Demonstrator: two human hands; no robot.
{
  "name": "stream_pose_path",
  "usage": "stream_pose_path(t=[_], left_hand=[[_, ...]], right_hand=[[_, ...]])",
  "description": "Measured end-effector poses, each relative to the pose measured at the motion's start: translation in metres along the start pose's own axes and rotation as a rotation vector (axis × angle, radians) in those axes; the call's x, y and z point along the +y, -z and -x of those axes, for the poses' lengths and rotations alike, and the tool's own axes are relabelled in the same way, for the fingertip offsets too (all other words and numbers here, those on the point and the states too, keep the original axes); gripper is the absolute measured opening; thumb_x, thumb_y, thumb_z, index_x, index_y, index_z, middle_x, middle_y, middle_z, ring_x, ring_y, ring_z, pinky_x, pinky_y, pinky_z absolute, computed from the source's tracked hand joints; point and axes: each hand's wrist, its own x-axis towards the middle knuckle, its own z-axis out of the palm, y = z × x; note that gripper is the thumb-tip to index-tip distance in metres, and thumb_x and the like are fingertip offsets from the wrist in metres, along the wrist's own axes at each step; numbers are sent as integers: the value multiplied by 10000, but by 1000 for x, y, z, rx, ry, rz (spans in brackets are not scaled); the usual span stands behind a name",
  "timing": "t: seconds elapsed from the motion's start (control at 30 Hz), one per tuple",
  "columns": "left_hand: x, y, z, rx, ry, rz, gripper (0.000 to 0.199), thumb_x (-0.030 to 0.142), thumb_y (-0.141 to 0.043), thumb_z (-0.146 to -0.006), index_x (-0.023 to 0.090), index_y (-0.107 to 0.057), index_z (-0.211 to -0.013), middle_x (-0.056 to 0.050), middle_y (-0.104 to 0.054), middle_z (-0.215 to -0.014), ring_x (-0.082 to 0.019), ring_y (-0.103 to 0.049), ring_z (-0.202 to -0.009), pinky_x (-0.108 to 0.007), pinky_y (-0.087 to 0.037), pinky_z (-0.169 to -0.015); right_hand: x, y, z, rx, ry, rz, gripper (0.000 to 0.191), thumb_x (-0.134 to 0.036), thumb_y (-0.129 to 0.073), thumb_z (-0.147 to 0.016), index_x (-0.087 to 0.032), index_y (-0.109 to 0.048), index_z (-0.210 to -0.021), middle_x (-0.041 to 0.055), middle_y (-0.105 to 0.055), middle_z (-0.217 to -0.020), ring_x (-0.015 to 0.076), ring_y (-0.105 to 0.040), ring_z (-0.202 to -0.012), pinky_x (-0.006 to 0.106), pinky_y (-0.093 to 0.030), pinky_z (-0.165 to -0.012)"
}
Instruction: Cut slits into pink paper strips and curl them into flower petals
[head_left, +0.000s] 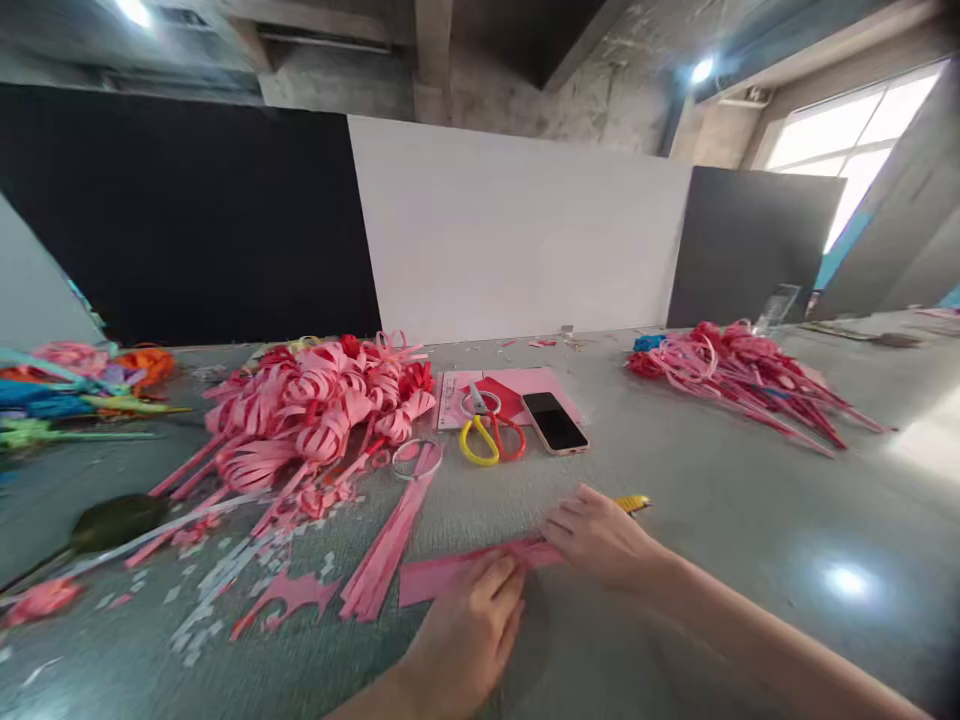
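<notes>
Across the grey table (720, 520), one pink paper strip (441, 578)

Its long axis runs left to right, free end leftward; the left hand (476, 612) lies over its middle, nearer that end, the right hand (598, 535) at the other; whether either pinches it, I cannot tell

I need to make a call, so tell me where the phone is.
In the head view, the phone lies slightly right of centre, just right of the scissors, partly on the pink sheet.
</notes>
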Motion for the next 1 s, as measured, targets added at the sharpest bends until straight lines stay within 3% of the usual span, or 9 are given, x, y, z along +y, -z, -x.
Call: stream_pose_path(t=[0.5,1.0], left_hand=[[2,3,1,44,3,67,336,91,-389,-819,167,-477,-1134,-60,-562,-1092,-188,-507,-1035,-342,-452,-877],[4,4,0,-12,38,106,337,75,-394,-816,161,-481,-1130,-61,-550,-1097,-174,-498,-1047,-319,-436,-901]], right_hand=[[0,-4,-2,-23,-2,-57,81,-132,-436,-802,-184,-475,-755,-27,-558,-686,125,-462,-577,291,-223,-593],[5,-6,-3,-62,-2,-128,70,-150,-442,-803,-181,-480,-754,-24,-582,-709,125,-486,-593,284,-217,-600]])
